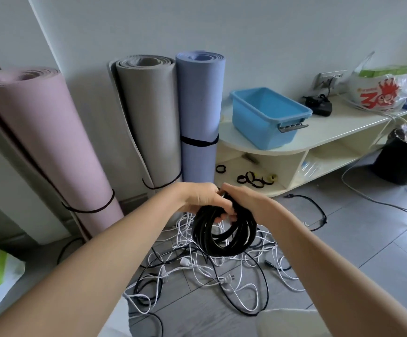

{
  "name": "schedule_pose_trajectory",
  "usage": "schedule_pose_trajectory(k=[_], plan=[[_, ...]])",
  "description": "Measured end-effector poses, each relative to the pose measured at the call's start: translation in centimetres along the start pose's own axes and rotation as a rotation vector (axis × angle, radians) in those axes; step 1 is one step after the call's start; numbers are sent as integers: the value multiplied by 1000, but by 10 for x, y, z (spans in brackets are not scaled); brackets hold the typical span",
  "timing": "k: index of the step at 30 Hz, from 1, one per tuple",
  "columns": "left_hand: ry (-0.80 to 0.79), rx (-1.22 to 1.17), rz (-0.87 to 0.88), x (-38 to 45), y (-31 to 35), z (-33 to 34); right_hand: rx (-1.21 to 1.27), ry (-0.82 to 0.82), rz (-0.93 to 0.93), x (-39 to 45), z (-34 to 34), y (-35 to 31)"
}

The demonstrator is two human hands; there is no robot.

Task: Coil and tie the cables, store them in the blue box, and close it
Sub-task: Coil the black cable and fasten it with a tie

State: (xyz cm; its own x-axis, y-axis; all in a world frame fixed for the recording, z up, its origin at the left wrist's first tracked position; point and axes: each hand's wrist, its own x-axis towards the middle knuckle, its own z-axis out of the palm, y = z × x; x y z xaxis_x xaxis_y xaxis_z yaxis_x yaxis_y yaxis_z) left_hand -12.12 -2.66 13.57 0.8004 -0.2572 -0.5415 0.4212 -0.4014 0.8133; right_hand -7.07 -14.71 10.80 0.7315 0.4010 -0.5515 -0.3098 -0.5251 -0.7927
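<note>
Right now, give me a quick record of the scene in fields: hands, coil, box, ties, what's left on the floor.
left hand: grips top of the black coil
right hand: grips the same coil beside the left
black coil: wound, held over the floor, no tie visible on it
blue box: on the shelf top, open, looks empty, no lid in view
ties: black loops on the lower shelf
loose cables: white and black, tangled on the floor under the coil
</note>
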Motion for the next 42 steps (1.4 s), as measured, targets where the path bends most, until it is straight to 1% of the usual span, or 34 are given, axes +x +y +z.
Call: schedule_pose_trajectory(k=[4, 6, 8, 11, 12, 14, 16, 18, 19, 20, 21, 24, 26, 28, 31, 33, 36, 37, 40, 41, 42], plan=[[-4, 23, 11, 22, -4, 10, 62, 19, 28, 15, -14, 17], [-10, 35, 16, 35, -11, 14, 129, -22, 28, 20, -21, 32], [17, -23, 29, 46, -12, 11, 196, -44, 5, 24, -31, 38], [30, -160, 59, 56, -6, 3, 223, 140, -68, 39, -36, 35], [18, -189, 49, 61, -4, 3, 257, 176, -75, 44, -36, 37], [16, -245, 41, 67, -2, 5, 369, 189, -81, 55, -37, 45], [44, -366, 58, 75, -3, 6, 507, 180, -69, 65, -41, 56], [49, -546, 77, 80, -3, 5, 692, 123, -55, 70, -45, 62], [43, -596, 79, 85, -3, 4, 785, 93, -54, 73, -47, 64], [39, -593, 68, 89, -3, 4, 838, 76, -55, 76, -49, 66], [44, -535, 42, 95, -2, 5, 839, 83, -54, 79, -51, 68], [102, -271, -33, 111, 1, 12, 671, 165, -33, 89, -55, 73], [197, -219, -46, 120, -1, 18, 592, 206, 3, 95, -58, 76], [315, -235, -32, 128, -5, 23, 542, 227, 31, 102, -63, 77], [429, -302, 1, 145, -14, 28, 479, 205, 78, 116, -68, 81], [458, -329, -4, 153, -19, 30, 475, 163, 123, 125, -72, 85], [438, -385, -35, 172, -23, 26, 478, 115, 175, 149, -79, 90], [430, -384, -48, 176, -24, 23, 371, 157, 180, 156, -81, 92], [404, -306, -84, 196, -28, 13, -190, 418, 177, 182, -92, 101], [389, -279, -100, 206, -30, 9, -319, 479, 164, 191, -99, 105], [377, -253, -110, 214, -31, 5, -415, 504, 140, 199, -106, 109]])
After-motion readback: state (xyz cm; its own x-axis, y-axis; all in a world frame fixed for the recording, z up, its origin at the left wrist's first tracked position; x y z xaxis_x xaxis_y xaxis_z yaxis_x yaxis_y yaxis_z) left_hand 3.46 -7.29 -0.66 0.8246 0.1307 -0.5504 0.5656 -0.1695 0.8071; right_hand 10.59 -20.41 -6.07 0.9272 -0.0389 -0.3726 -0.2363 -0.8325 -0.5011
